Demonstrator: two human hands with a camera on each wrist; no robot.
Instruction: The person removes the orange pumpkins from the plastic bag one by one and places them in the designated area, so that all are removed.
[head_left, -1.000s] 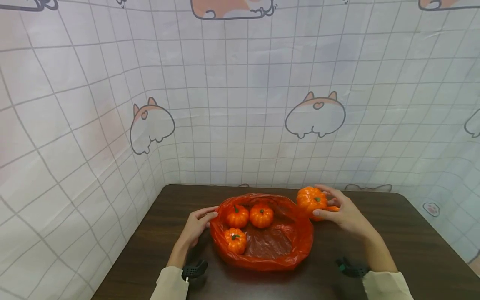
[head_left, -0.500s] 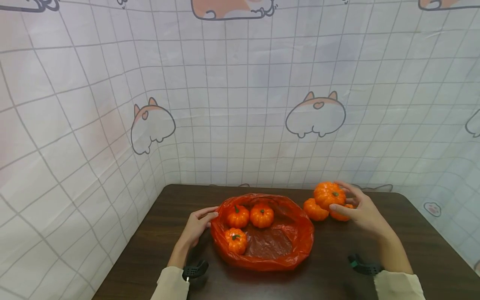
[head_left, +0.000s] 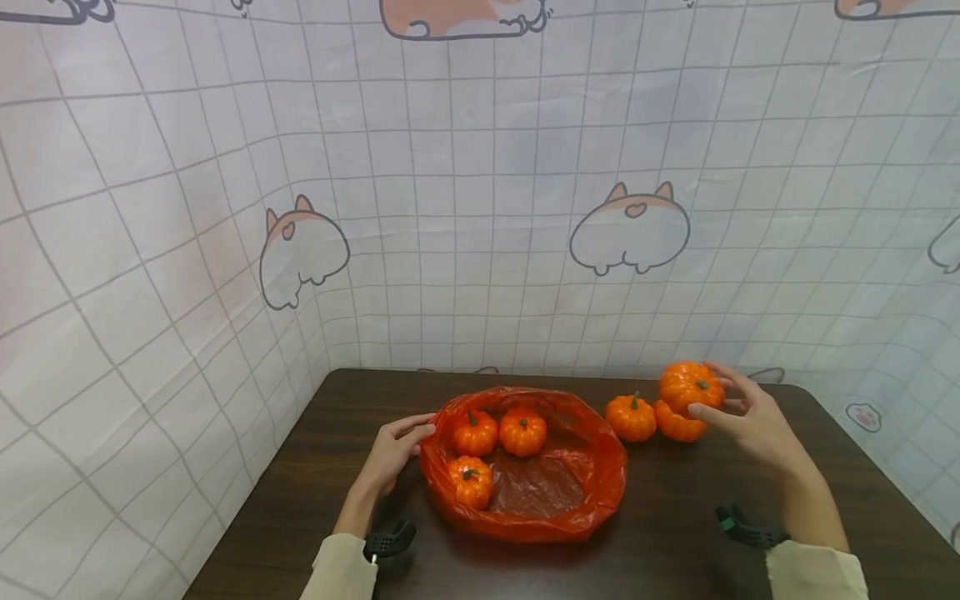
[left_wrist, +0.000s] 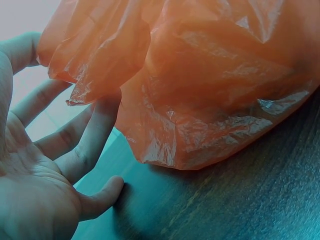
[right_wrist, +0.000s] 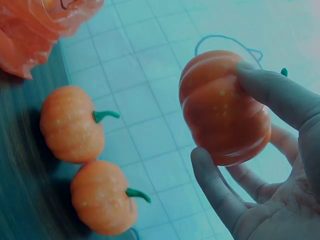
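A red plastic bag stands wide open on the table, its rim folded outward. Inside it, toward the left, lie three small orange pumpkins with green stems. My left hand holds the bag's left rim; in the left wrist view its fingers reach under the folded plastic. My right hand grips a larger pumpkin between thumb and fingers, raised above the table. Two more pumpkins rest side by side right of the bag, a left one and a right one partly hidden below the held pumpkin.
The dark wooden table ends at the back against a white checked cloth with cartoon animals. The same cloth runs along the left side. A black wrist strap sits on each arm.
My right hand has carried the larger pumpkin rightward, away from the bag's right rim, bringing the two pumpkins on the table into view. The left hand and bag have stayed in place.
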